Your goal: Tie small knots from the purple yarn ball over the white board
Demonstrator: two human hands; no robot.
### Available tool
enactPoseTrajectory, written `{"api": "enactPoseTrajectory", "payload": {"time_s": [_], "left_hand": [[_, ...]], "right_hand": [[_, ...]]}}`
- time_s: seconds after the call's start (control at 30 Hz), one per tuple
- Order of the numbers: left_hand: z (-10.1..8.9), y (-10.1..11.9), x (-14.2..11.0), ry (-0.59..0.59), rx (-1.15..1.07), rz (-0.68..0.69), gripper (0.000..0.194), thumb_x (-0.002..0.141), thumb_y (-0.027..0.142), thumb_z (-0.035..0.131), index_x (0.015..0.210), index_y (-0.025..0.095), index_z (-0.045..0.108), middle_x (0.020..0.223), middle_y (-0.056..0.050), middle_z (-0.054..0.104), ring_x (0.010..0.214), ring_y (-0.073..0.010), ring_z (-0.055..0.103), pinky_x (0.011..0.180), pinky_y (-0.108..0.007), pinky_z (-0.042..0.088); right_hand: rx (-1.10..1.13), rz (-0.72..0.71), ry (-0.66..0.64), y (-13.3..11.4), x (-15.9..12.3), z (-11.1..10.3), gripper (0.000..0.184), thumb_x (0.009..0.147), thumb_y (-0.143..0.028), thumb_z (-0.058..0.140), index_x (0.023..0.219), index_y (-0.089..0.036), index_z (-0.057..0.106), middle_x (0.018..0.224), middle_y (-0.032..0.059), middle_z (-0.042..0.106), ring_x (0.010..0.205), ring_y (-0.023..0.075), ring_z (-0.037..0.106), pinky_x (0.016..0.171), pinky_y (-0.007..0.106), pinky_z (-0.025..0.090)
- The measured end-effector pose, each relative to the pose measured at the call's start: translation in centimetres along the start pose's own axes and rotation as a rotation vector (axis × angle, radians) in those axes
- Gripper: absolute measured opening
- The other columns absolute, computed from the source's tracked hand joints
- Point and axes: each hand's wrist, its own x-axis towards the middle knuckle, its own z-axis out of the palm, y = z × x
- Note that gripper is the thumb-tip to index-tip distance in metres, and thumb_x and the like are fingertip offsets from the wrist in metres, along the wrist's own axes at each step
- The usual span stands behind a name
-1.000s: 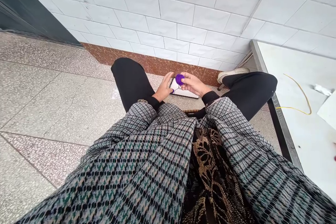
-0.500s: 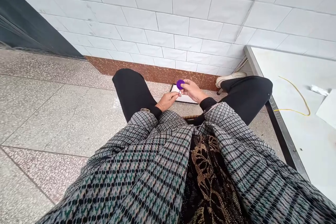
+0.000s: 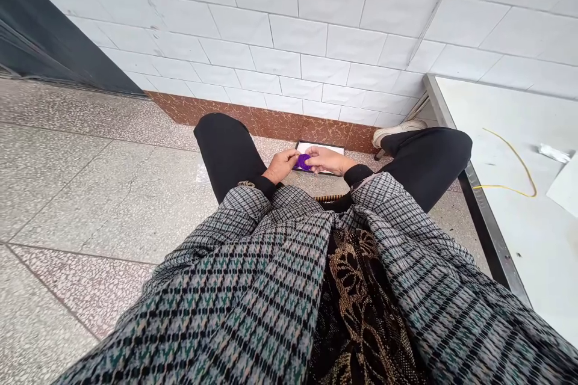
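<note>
Between my two hands is a small purple coiled disc (image 3: pixel 303 161), round and tightly wound like a spiral of cord. My right hand (image 3: pixel 327 160) pinches it from the right, with the thumb across its face. The fingers of my left hand (image 3: pixel 280 166) are closed in a pinch at the disc's upper left edge. Whether a loose strand lies between those left fingertips is too small to tell. Below the hands, a white board with a black rim (image 3: pixel 336 148) lies low between my knees, partly covered by my right hand.
At the right stands a white table (image 3: pixel 497 222) with a metal edge. On it lie a bent yellow cord (image 3: pixel 526 165), a crumpled white scrap (image 3: pixel 554 153) and a white sheet (image 3: pixel 564 186). A white tiled wall (image 3: pixel 271 24) rises in front; a dark panel (image 3: pixel 58 30) stands left.
Both hands have come slightly lower with the purple disc, which now sits closer to my left fingers. The purple strand seen between the hands before no longer shows.
</note>
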Motion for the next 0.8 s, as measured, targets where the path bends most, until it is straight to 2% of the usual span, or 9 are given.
{"api": "enactPoseTrajectory", "payload": {"time_s": [0.07,0.13,0.2,0.27,0.37,0.47,0.6,0.7,0.8], "left_hand": [[0.3,-0.3,0.0,-0.075,-0.031,-0.049,0.022,0.090,0.032,0.059,0.082,0.016,0.072,0.081,-0.003,0.071,0.081,-0.0201,0.063,0.084,-0.032,0.052],[0.7,-0.4,-0.3,-0.210,-0.048,-0.024,0.024,0.089,0.036,0.061,0.081,0.016,0.073,0.075,-0.002,0.068,0.075,-0.0189,0.060,0.079,-0.030,0.050],[1.1,-0.4,-0.6,-0.360,-0.063,0.038,0.027,0.087,0.040,0.062,0.082,0.017,0.074,0.074,-0.002,0.067,0.073,-0.0182,0.058,0.076,-0.030,0.048],[1.1,-0.3,-0.8,-0.438,-0.074,0.082,0.029,0.087,0.042,0.061,0.082,0.017,0.074,0.075,-0.003,0.068,0.072,-0.0181,0.058,0.075,-0.030,0.048],[0.7,0.1,-0.9,-0.325,-0.060,0.111,0.029,0.087,0.042,0.059,0.081,0.018,0.072,0.080,-0.005,0.069,0.076,-0.0193,0.059,0.078,-0.031,0.049],[0.2,0.4,-0.7,-0.145,-0.028,0.136,0.025,0.087,0.039,0.057,0.081,0.019,0.069,0.084,-0.005,0.068,0.083,-0.0209,0.061,0.086,-0.034,0.050],[0.0,0.4,-0.4,-0.078,-0.027,0.069,0.021,0.085,0.036,0.058,0.079,0.018,0.068,0.083,-0.004,0.067,0.082,-0.0196,0.060,0.085,-0.033,0.050],[0.4,0.1,-0.2,-0.060,-0.075,-0.023,0.024,0.084,0.040,0.060,0.076,0.019,0.065,0.072,0.000,0.061,0.074,-0.0173,0.055,0.075,-0.030,0.046],[0.8,-0.3,-0.1,-0.103,-0.114,-0.058,0.035,0.084,0.053,0.063,0.072,0.020,0.062,0.060,0.004,0.050,0.066,-0.0151,0.046,0.066,-0.028,0.039]], "right_hand": [[0.133,-0.054,0.062,-0.4,-0.1,0.2,0.024,0.096,0.003,0.060,0.097,-0.019,0.053,0.069,-0.0064,0.061,0.053,0.0063,0.057,0.054,0.015,0.051],[0.187,-0.074,0.158,-0.5,0.1,0.2,0.024,0.097,0.002,0.060,0.102,-0.020,0.053,0.069,-0.0075,0.060,0.053,0.0067,0.057,0.055,0.016,0.052],[0.148,-0.074,0.269,-0.3,0.4,0.1,0.023,0.097,0.000,0.063,0.104,-0.020,0.053,0.070,-0.0078,0.060,0.052,0.0063,0.055,0.053,0.016,0.049],[-0.020,-0.053,0.362,0.1,0.9,-0.2,0.022,0.095,-0.002,0.068,0.100,-0.019,0.055,0.071,-0.0074,0.059,0.052,0.0057,0.052,0.051,0.016,0.046],[-0.303,0.041,0.353,0.8,1.4,-0.5,0.026,0.088,-0.004,0.078,0.091,-0.019,0.057,0.063,-0.0067,0.058,0.051,0.0082,0.052,0.048,0.018,0.042],[-0.384,0.143,0.176,1.0,1.2,-0.5,0.022,0.083,-0.004,0.084,0.080,-0.016,0.065,0.053,-0.0030,0.059,0.046,0.0120,0.053,0.046,0.022,0.043],[-0.231,0.183,-0.035,0.6,0.5,-0.2,0.015,0.090,-0.005,0.078,0.081,-0.014,0.070,0.054,-0.0019,0.063,0.047,0.0102,0.055,0.049,0.018,0.049],[-0.035,0.157,-0.013,0.2,0.0,-0.1,0.015,0.089,-0.004,0.079,0.084,-0.015,0.069,0.062,-0.0014,0.067,0.052,0.0089,0.059,0.053,0.016,0.053],[0.105,0.114,0.067,-0.1,-0.2,0.2,0.016,0.093,-0.004,0.076,0.087,-0.015,0.065,0.067,-0.0007,0.068,0.054,0.0082,0.060,0.054,0.015,0.054]]}}
